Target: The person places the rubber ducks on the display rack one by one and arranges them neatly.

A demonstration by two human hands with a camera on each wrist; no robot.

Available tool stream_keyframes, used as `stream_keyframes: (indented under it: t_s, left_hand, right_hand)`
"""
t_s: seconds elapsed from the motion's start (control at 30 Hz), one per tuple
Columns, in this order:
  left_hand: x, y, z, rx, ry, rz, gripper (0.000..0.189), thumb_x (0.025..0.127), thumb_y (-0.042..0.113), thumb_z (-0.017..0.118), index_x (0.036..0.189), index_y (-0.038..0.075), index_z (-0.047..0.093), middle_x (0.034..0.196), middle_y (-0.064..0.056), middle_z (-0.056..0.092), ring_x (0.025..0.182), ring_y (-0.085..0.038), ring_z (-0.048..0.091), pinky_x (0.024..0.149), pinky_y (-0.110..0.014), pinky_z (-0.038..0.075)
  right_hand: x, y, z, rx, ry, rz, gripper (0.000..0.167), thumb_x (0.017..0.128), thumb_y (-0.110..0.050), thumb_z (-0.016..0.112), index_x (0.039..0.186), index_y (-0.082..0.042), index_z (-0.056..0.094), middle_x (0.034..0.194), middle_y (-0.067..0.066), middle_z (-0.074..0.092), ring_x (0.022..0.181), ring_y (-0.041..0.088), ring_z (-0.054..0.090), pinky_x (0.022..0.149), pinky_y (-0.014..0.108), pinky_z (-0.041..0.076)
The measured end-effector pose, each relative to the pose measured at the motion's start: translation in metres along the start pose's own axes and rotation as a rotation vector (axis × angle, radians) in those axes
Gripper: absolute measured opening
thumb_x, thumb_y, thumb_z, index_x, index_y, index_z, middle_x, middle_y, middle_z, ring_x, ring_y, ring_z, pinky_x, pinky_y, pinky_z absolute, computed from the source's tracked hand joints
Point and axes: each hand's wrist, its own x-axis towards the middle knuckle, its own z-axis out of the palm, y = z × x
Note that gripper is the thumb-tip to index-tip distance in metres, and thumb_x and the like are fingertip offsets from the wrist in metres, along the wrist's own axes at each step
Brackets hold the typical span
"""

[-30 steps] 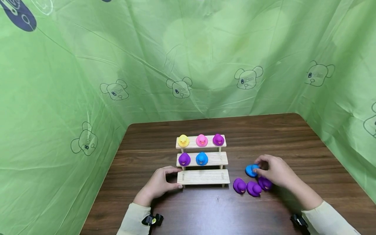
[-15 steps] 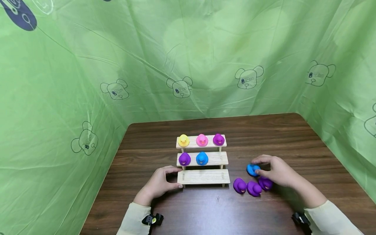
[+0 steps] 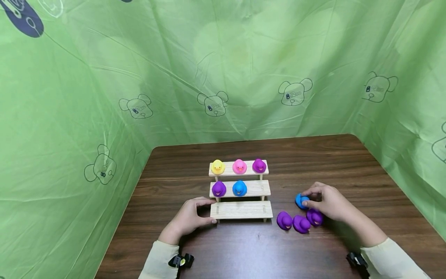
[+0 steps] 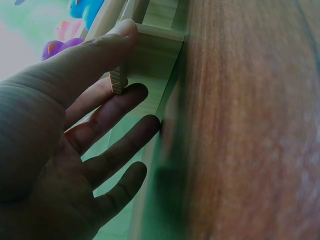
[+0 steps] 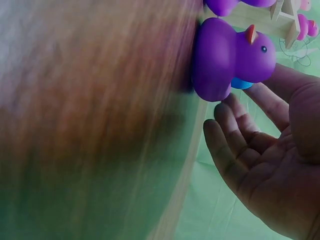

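Observation:
At the right, my right hand [image 3: 329,202] pinches a small blue rubber duck [image 3: 300,201] between thumb and fingers. Three purple rubber ducks [image 3: 284,220] stand on the table close in front of it. In the right wrist view a purple duck [image 5: 217,60] hides most of the blue duck [image 5: 242,84]. My left hand [image 3: 186,218] grips the left end of the lowest shelf of a wooden three-step stand [image 3: 241,210], thumb at the front and forefinger behind; its other fingers spread loosely in the left wrist view.
On the top step sit a yellow duck [image 3: 217,167], a pink duck [image 3: 239,166] and a purple duck [image 3: 259,166]. The middle step carries a purple duck [image 3: 218,189] and a blue duck [image 3: 239,188]. A green curtain [image 3: 244,69] surrounds the brown wooden table [image 3: 240,252].
My right hand has shifted the blue duck slightly to the right, and the duck has turned between the fingers. The left hand and the stand have stayed put.

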Motion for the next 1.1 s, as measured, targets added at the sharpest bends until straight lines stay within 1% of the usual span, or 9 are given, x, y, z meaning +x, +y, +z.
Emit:
stream_keyframes:
  t_s: [0.13, 0.27, 0.4, 0.53, 0.77, 0.87, 0.97, 1.1]
  left_hand:
    - [-0.0005, 0.0006, 0.0001, -0.007, -0.001, -0.005, 0.054, 0.074, 0.030, 0.098, 0.123, 0.022, 0.077, 0.122, 0.009, 0.072, 0.119, -0.014, 0.064, 0.108, -0.043, 0.051]
    - [-0.0010, 0.0011, 0.0001, -0.006, 0.003, -0.006, 0.054, 0.074, 0.030, 0.098, 0.123, 0.021, 0.078, 0.122, 0.009, 0.072, 0.119, -0.014, 0.064, 0.108, -0.044, 0.051]
    - [-0.0011, 0.0011, 0.0001, -0.007, 0.004, -0.002, 0.054, 0.074, 0.029, 0.098, 0.123, 0.021, 0.078, 0.122, 0.009, 0.072, 0.119, -0.014, 0.064, 0.108, -0.044, 0.051]
    - [-0.0010, 0.0011, -0.0002, -0.010, 0.002, 0.005, 0.054, 0.074, 0.030, 0.098, 0.123, 0.021, 0.077, 0.122, 0.009, 0.072, 0.119, -0.013, 0.064, 0.107, -0.043, 0.051]
    - [-0.0010, 0.0010, -0.0004, -0.006, 0.001, 0.006, 0.055, 0.074, 0.032, 0.098, 0.123, 0.021, 0.077, 0.122, 0.008, 0.072, 0.119, -0.014, 0.064, 0.107, -0.043, 0.051]
    - [-0.0008, 0.0009, -0.0002, -0.003, 0.001, 0.007, 0.054, 0.074, 0.032, 0.098, 0.123, 0.021, 0.077, 0.122, 0.008, 0.072, 0.119, -0.014, 0.064, 0.108, -0.043, 0.051]
    - [-0.0007, 0.0010, -0.0003, -0.003, 0.001, 0.007, 0.054, 0.074, 0.032, 0.098, 0.123, 0.021, 0.077, 0.122, 0.008, 0.072, 0.119, -0.014, 0.064, 0.108, -0.043, 0.051]
    - [-0.0006, 0.0013, -0.0006, -0.007, 0.001, 0.007, 0.054, 0.074, 0.031, 0.098, 0.123, 0.020, 0.077, 0.123, 0.008, 0.072, 0.120, -0.014, 0.064, 0.108, -0.043, 0.050]
  right_hand:
    - [0.0002, 0.0008, 0.0000, -0.027, -0.021, -0.022, 0.029, 0.085, -0.022, 0.090, 0.111, -0.014, 0.081, 0.112, -0.001, 0.072, 0.105, 0.026, 0.069, 0.093, 0.051, 0.055]
    - [0.0010, 0.0018, 0.0003, -0.014, -0.045, -0.015, 0.031, 0.085, -0.021, 0.089, 0.113, -0.013, 0.080, 0.119, 0.003, 0.074, 0.114, 0.033, 0.068, 0.099, 0.058, 0.052]
    - [0.0021, 0.0022, 0.0014, -0.004, -0.054, 0.011, 0.030, 0.086, -0.024, 0.089, 0.113, -0.014, 0.081, 0.123, 0.002, 0.075, 0.119, 0.035, 0.067, 0.102, 0.060, 0.050]
    - [0.0024, 0.0021, 0.0018, -0.002, -0.057, 0.039, 0.030, 0.086, -0.025, 0.089, 0.112, -0.015, 0.081, 0.120, 0.000, 0.076, 0.119, 0.035, 0.067, 0.102, 0.060, 0.051]
    - [0.0019, 0.0000, 0.0006, 0.029, -0.046, 0.085, 0.028, 0.085, -0.027, 0.090, 0.110, -0.018, 0.080, 0.119, 0.001, 0.077, 0.121, 0.039, 0.065, 0.104, 0.064, 0.048]
    - [0.0017, -0.0007, 0.0002, 0.030, -0.032, 0.096, 0.028, 0.085, -0.027, 0.090, 0.109, -0.017, 0.080, 0.117, 0.001, 0.077, 0.121, 0.040, 0.065, 0.103, 0.064, 0.048]
    - [0.0015, -0.0019, -0.0006, 0.028, -0.009, 0.097, 0.031, 0.084, -0.028, 0.090, 0.111, -0.014, 0.080, 0.115, 0.004, 0.077, 0.120, 0.041, 0.065, 0.103, 0.064, 0.048]
    - [0.0022, -0.0044, -0.0009, 0.022, 0.031, 0.089, 0.036, 0.084, -0.031, 0.090, 0.113, -0.013, 0.080, 0.113, 0.004, 0.077, 0.116, 0.039, 0.067, 0.100, 0.061, 0.050]
